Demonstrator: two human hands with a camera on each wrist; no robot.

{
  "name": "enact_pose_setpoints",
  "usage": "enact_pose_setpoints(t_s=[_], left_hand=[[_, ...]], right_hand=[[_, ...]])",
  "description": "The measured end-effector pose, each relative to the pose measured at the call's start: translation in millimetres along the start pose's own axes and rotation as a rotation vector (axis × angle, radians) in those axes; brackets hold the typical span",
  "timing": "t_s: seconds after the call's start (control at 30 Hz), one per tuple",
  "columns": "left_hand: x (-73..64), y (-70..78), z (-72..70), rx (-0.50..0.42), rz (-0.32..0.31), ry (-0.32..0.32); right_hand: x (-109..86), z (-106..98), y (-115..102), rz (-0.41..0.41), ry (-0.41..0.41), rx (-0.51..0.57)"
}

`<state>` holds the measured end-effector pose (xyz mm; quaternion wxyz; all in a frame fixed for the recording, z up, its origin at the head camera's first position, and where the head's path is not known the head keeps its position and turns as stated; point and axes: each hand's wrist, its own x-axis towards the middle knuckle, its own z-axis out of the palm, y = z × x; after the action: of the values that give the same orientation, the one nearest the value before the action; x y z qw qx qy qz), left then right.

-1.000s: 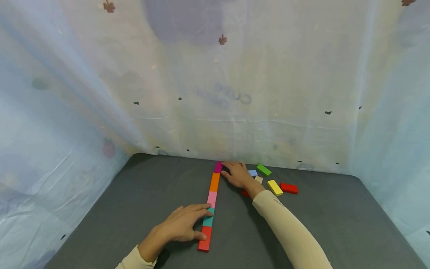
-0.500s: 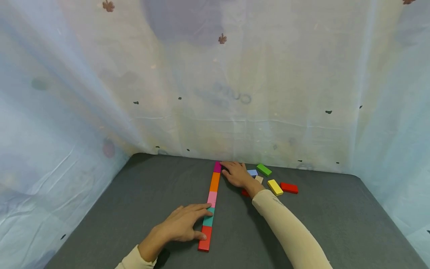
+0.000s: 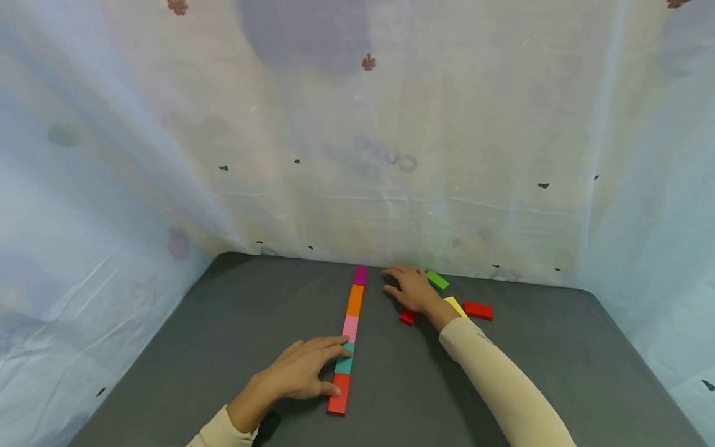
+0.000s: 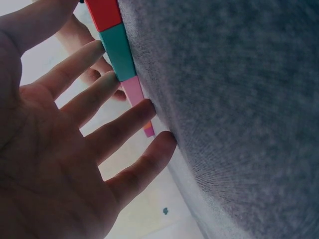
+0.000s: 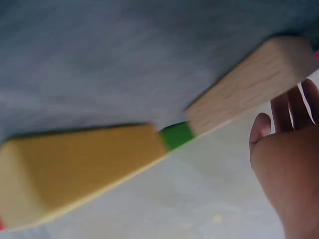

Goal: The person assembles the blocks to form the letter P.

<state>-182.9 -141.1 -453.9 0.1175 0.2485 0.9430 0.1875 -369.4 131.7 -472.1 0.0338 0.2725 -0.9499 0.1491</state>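
Note:
A straight row of flat blocks runs away from me in the head view: red (image 3: 337, 405), teal (image 3: 344, 363), pink (image 3: 350, 328), orange (image 3: 355, 300) and magenta (image 3: 361, 275). My left hand (image 3: 301, 370) lies along its left side, fingers spread. The thumb is at the red block, and fingertips reach the teal and pink ones. To the right of the row's far end is my right hand (image 3: 414, 290), fingers extended, over the loose blocks. In the right wrist view, a plain wooden block (image 5: 244, 84) lies close to that hand; the head view hides it.
Around my right hand lie a green block (image 3: 437, 280), a yellow block (image 3: 455, 306), a red block at the right (image 3: 478, 311) and another red block (image 3: 408, 316). A dark grey cloth (image 3: 519, 372) covers the surface. A pale patterned curtain (image 3: 475, 217) hangs behind it.
My right hand has moved right, away from the magenta block, and now covers the blue and wooden blocks in the head view. My left hand stays by the row.

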Motion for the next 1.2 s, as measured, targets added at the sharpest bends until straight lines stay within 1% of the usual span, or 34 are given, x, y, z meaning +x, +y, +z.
enact_pose_setpoints(t_s=[0.17, 0.3, 0.47, 0.57, 0.73, 0.77, 0.83, 0.9, 0.97, 1.0, 1.2], left_hand=[[-2.1, -1.6, 0.0, 0.001, -0.008, -0.001], [-2.5, -4.2, 1.2, 0.007, -0.013, 0.0], [-1.8, -6.6, 1.8, 0.005, -0.016, -0.006], [-1.7, -6.3, 1.8, -0.002, -0.015, -0.007], [-0.8, -4.8, 2.6, -0.004, -0.011, -0.007], [-0.7, -4.5, 2.7, -0.002, -0.011, -0.007], [-0.4, -4.2, 3.1, 0.0, -0.011, -0.007], [-0.4, -3.7, 3.0, 0.0, -0.012, -0.008], [-0.4, -3.6, 3.2, -0.001, -0.011, -0.008], [-0.6, -3.4, 3.1, -0.003, -0.011, -0.008], [-0.9, -2.9, 2.1, -0.01, 0.001, 0.004]], right_hand=[[-14.2, -3, 16, 0.004, 0.022, 0.008], [-25.6, -4, 27, 0.017, 0.05, -0.014], [-33.0, -7, 33, 0.056, 0.075, -0.031], [-33.7, -6, 34, 0.065, 0.092, 0.005], [-35.2, -4, 37, 0.007, 0.147, 0.071], [-35.2, -2, 40, -0.019, 0.165, 0.067], [-36.1, -2, 40, -0.033, 0.178, 0.086], [-36.1, -2, 41, -0.037, 0.178, 0.095], [-35.6, -2, 42, -0.026, 0.165, 0.106], [-35.3, -3, 40, -0.007, 0.149, 0.121], [-32.0, -3, 44, 0.041, 0.094, 0.095]])
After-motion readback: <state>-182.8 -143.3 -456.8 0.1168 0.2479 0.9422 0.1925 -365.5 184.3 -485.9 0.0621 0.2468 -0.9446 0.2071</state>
